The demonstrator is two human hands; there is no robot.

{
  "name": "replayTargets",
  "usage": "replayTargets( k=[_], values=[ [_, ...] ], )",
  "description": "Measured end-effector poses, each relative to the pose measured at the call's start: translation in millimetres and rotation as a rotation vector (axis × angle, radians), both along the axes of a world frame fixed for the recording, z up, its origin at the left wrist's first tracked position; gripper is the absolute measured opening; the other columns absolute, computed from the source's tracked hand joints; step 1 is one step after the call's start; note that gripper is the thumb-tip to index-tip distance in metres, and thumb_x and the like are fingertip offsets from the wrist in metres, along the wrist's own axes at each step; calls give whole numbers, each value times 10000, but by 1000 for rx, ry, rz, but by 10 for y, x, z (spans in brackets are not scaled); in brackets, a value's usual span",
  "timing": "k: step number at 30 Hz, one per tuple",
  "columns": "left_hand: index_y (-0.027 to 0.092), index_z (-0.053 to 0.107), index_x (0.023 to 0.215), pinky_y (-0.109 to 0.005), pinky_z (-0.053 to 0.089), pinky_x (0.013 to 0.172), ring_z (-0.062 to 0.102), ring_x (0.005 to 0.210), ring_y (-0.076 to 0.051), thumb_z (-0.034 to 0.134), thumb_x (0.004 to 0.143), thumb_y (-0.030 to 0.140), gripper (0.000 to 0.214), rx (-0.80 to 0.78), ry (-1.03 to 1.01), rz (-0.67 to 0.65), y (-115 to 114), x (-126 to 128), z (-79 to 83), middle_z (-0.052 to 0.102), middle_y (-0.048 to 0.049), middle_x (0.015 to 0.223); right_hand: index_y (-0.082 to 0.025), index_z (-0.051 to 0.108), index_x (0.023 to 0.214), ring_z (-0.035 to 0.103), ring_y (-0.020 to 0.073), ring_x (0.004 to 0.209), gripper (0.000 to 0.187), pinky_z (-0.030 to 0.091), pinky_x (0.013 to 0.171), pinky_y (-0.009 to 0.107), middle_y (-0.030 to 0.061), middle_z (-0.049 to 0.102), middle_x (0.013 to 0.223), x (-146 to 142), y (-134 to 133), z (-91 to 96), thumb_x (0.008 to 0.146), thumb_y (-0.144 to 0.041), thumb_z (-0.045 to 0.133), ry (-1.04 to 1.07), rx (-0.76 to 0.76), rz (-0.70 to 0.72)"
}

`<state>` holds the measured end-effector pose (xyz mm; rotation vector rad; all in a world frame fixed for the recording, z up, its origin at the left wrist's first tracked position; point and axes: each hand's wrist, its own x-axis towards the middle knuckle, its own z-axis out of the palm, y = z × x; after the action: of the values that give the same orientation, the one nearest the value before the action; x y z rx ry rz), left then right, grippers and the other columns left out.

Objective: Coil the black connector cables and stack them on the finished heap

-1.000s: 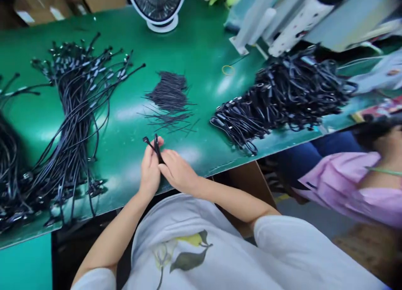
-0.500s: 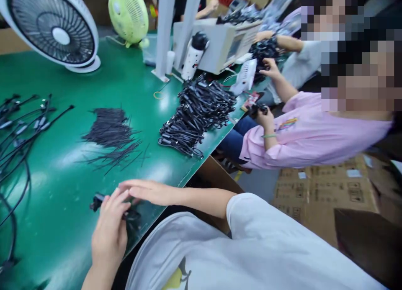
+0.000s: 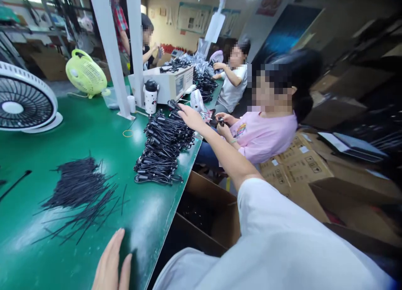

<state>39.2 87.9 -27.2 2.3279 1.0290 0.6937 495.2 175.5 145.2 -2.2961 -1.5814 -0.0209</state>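
Note:
My right hand (image 3: 192, 118) reaches to the far end of a pile of bundled black cables (image 3: 163, 150). At its fingertips is one coiled black cable (image 3: 173, 105), which it appears to grip just above the pile; the thumb side is partly hidden. Low in the view, my left hand (image 3: 113, 263) is open over the green table, holding nothing, with thumb and fingers apart. Ahead of it lies a heap of thin black cable ties (image 3: 77, 183), some strewn loose toward me.
A white fan (image 3: 28, 99) and a green fan (image 3: 86, 74) stand on the table (image 3: 19, 248). Beyond the pile are a dotted bottle (image 3: 151, 98), posts and a boxy machine (image 3: 171, 87). A person in pink (image 3: 264, 133) sits right. Below the table edge is an open carton (image 3: 224, 208).
The view has swung up and right. My right hand has gone from beside my left hand to the cable pile, with a coiled cable. My left hand stays near the table's front edge.

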Motion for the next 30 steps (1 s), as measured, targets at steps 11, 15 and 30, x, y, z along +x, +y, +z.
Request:
replayTargets(
  k=[11, 15, 30],
  values=[
    [153, 325, 1502, -598, 281, 1136, 222, 1472, -365, 467, 955, 355, 600, 497, 120, -226, 790, 1951, 762, 288, -192, 1576, -93, 489, 1342, 542, 267, 1223, 487, 405, 1038, 362, 164, 559, 1342, 486, 298, -265, 923, -336, 530, 23, -109, 9],
    [126, 324, 1504, -582, 191, 1168, 195, 1481, -361, 478, 939, 441, 665, 557, 158, -236, 1078, 2477, 806, 245, -197, 1589, -104, 397, 1428, 446, 310, 1329, 655, 346, 1096, 422, 190, 456, 1450, 739, 298, -211, 886, -412, 598, 4, -159, 35],
    [179, 308, 1505, -489, 245, 1182, 239, 1479, -262, 414, 972, 368, 575, 345, 137, -454, 1017, 2067, 1011, 313, -137, 1577, -7, 348, 1447, 308, 364, 1423, 672, 169, 1142, 635, 294, 355, 1489, -4, 162, -180, 960, -462, 439, -58, 17, -5]
  ],
)
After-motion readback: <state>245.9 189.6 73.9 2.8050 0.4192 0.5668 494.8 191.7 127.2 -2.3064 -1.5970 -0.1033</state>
